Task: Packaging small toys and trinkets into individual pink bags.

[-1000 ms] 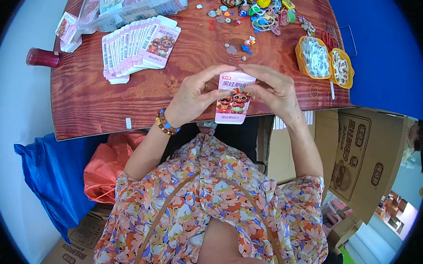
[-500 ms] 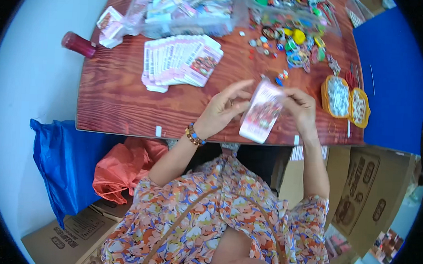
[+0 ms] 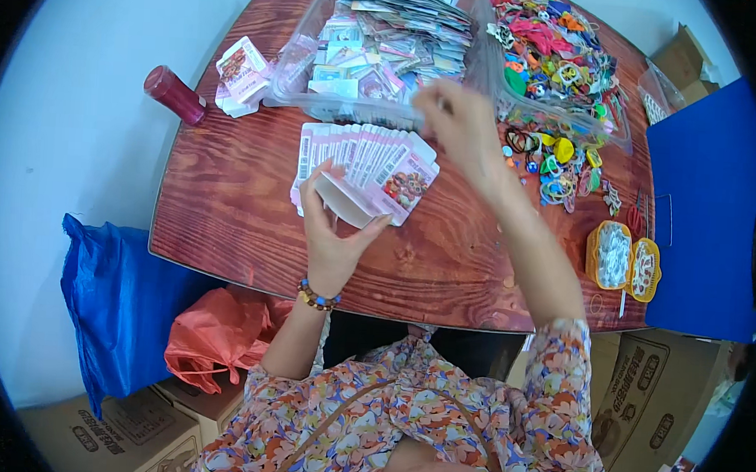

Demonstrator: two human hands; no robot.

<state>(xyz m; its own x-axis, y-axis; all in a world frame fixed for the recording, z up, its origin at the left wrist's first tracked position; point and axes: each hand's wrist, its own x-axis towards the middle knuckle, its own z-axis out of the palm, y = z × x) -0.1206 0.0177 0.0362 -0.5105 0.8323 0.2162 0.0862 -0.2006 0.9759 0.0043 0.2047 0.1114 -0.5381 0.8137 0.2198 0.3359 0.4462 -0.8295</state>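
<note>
Between its thumb and fingers, my left hand (image 3: 335, 247) grips a small paper box (image 3: 344, 202), with the white inside of its raised end showing. The box is just in front of a fanned row of flat pink-and-white boxes (image 3: 410, 186) on the table, overlapping their near edges. Farther out, my right hand (image 3: 462, 129) is lifted near the front right corner of a clear plastic bin (image 3: 359, 114) full of cards and small packets (image 3: 397, 36). Its fingers are bent and smeared by motion, so whether they hold anything cannot be made out.
A second clear bin (image 3: 572, 118) of colourful trinkets (image 3: 546, 40) stands at the far right, with loose trinkets (image 3: 561, 173) before it. An open yellow case (image 3: 608, 257), red scissors (image 3: 635, 217) and a blue panel (image 3: 708, 211) are right. A dark red bottle (image 3: 176, 95) stands left.
My hands have moved apart: the left went leftward to the fanned boxes with a box opened at one end, the right went far out toward the bin. The view has shifted, showing more of the bins.
</note>
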